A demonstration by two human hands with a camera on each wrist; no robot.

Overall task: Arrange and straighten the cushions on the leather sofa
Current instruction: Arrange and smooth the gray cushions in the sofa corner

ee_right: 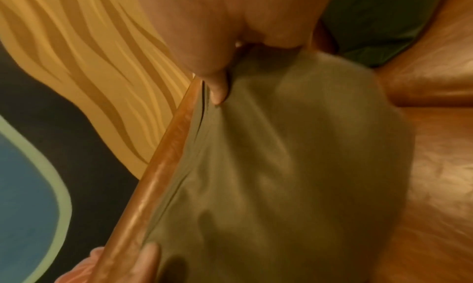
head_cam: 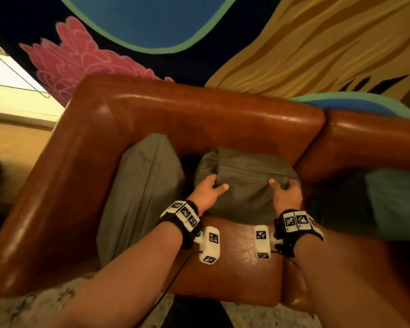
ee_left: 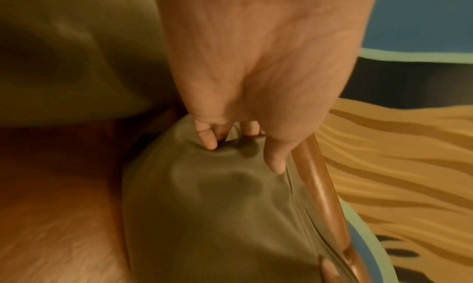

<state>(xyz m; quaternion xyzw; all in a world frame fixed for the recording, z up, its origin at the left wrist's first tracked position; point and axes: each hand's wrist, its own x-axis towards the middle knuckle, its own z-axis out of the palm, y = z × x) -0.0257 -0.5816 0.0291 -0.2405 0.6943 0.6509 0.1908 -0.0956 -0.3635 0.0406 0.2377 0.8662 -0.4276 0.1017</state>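
Both forearms reach in from 6 o'clock: left hand point(head_cam: 207, 191) and right hand point(head_cam: 287, 194) each hold a tight grip on the top edge of the olive cushion point(head_cam: 244, 185), upright against the backrest of the leather sofa point(head_cam: 199, 110). A second cushion point(head_cam: 140, 192) leans at 9 o'clock; a teal cushion point(head_cam: 393, 202) at 3 o'clock appears unstraightened. Judged roughly midway. A painted mural point(head_cam: 317, 43) fills 12 o'clock.

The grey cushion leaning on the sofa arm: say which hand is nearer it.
Left. The left hand grips the middle cushion beside that grey cushion; the right hand grips its far side.
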